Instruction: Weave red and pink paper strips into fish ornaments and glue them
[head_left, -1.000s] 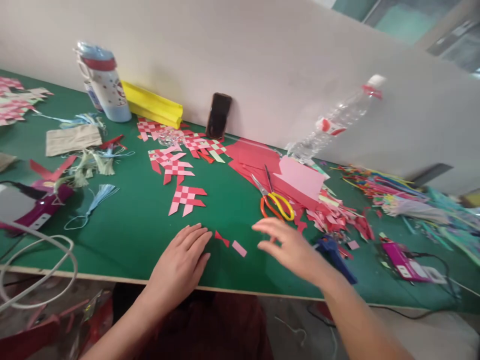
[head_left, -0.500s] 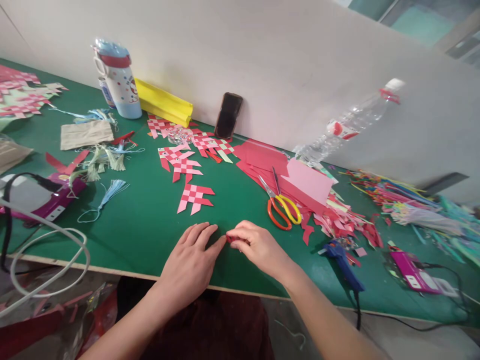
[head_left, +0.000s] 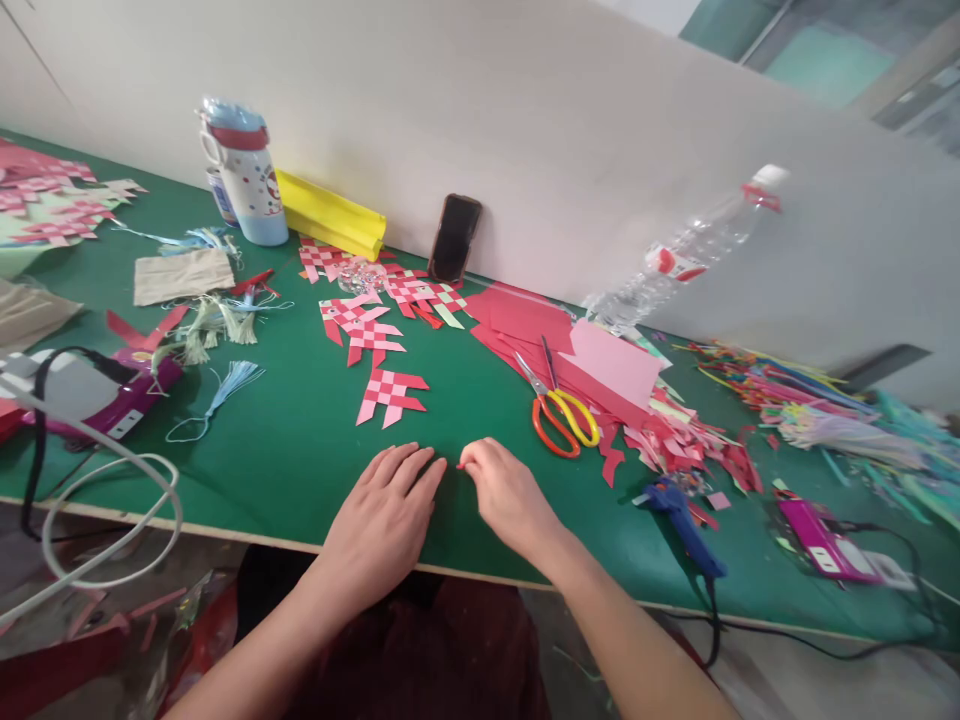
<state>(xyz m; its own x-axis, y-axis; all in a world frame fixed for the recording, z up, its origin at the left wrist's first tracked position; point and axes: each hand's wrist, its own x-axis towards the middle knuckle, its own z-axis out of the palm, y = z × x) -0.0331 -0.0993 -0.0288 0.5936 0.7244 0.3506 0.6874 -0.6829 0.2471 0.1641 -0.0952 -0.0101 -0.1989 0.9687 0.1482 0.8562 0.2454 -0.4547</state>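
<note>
My left hand [head_left: 382, 520] lies flat on the green table [head_left: 285, 440] near its front edge, fingers stretched out and holding nothing. Just to its right, my right hand [head_left: 506, 490] rests with its fingers curled and pinched over small red paper scraps [head_left: 460, 465], mostly hidden beneath it. A woven red-and-pink paper fish [head_left: 390, 395] lies a little beyond my left hand. Orange-and-yellow scissors [head_left: 559, 415] sit beyond my right hand, on the edge of a pile of red paper sheets [head_left: 525, 320].
More woven fish [head_left: 360, 320] lie further back, by a phone [head_left: 454, 238] propped on the wall, a yellow paper roll [head_left: 330, 212] and a drinking flask [head_left: 244, 180]. A blue glue gun [head_left: 679, 510], a purple device [head_left: 821, 540], a plastic bottle [head_left: 675, 260] and coloured strips lie right. Cables lie left.
My right hand swung in from the right, came down on the small red and pink scraps beside my left hand and closed over them. My left hand stayed flat.
</note>
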